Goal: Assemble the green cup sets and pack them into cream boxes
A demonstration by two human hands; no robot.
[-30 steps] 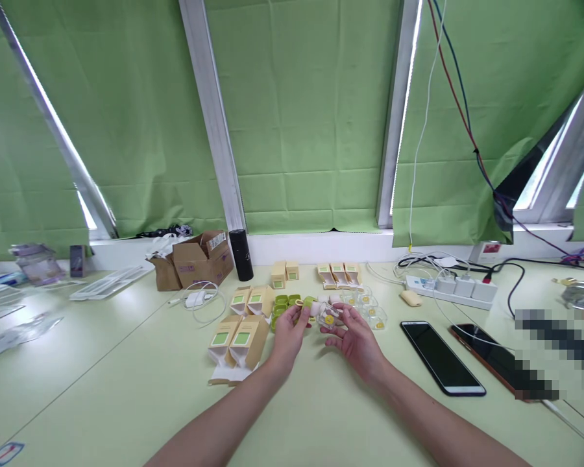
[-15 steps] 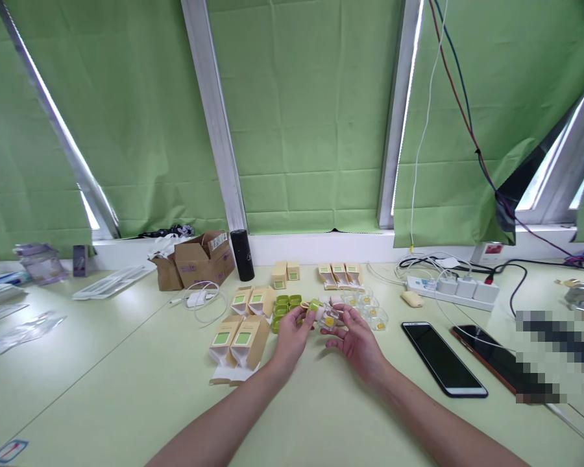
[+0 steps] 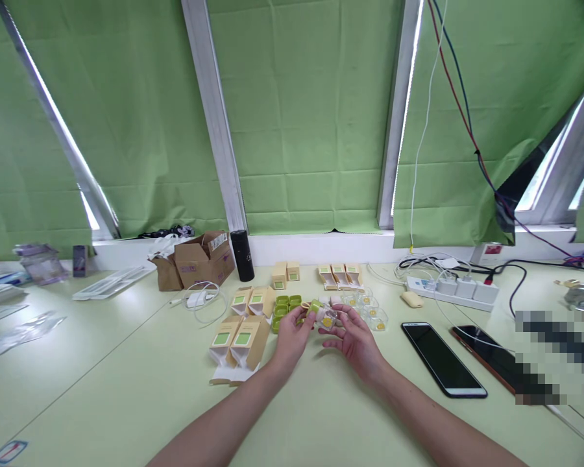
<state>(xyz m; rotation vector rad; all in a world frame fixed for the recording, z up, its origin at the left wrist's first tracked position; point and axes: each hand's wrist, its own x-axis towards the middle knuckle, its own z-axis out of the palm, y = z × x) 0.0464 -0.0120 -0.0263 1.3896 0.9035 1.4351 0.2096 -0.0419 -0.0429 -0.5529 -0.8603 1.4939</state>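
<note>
My left hand (image 3: 292,335) is closed on a small green cap (image 3: 315,307) with a tan loop at its end. In my right hand (image 3: 356,338), the thumb and fingers grip a clear plastic cup (image 3: 329,318) with a yellow spot on it. Cap and cup meet end to end between the hands, tilted, just above the table. Several green square caps (image 3: 281,309) stand in rows behind my left hand. Beyond my right hand sit several clear cups (image 3: 372,314) with yellow spots. My fingers hide part of the held pieces.
Cream cartons with green windows (image 3: 246,338) stand to the left, with more cartons (image 3: 340,275) at the back. A black cylinder (image 3: 242,255) and an open cardboard box (image 3: 205,261) are behind. Two phones (image 3: 442,359), a power strip (image 3: 452,290) and cables lie on the right.
The clear cup and the green cap have come closer together, covering the white part that showed between them. Another person's hand at the left edge has gone out of view.
</note>
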